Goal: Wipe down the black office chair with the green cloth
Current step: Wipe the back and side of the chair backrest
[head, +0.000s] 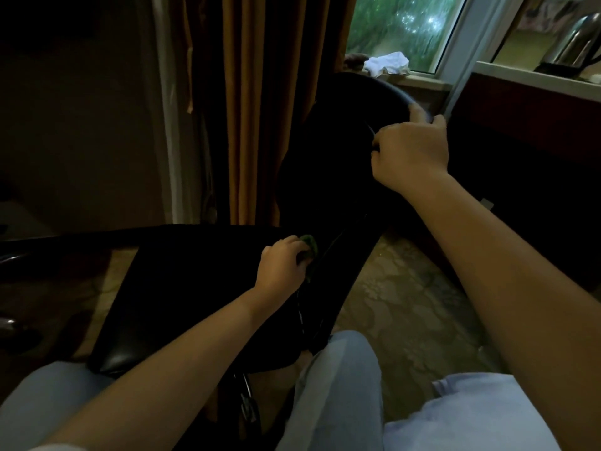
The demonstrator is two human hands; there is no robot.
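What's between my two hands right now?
Head view: only the black chair's backrest lies between the left hand, gripping the green cloth, and the right hand on its top edge.

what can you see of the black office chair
The black office chair is upholstered in dark, slightly glossy, leather-like material, with a flat seat in front and a rounded backrest rising toward the window. The right hand grips the backrest's top edge. The left hand presses a bunched green cloth where seat meets backrest. Shiny metal shows beneath the seat; the base is too dark to make out.
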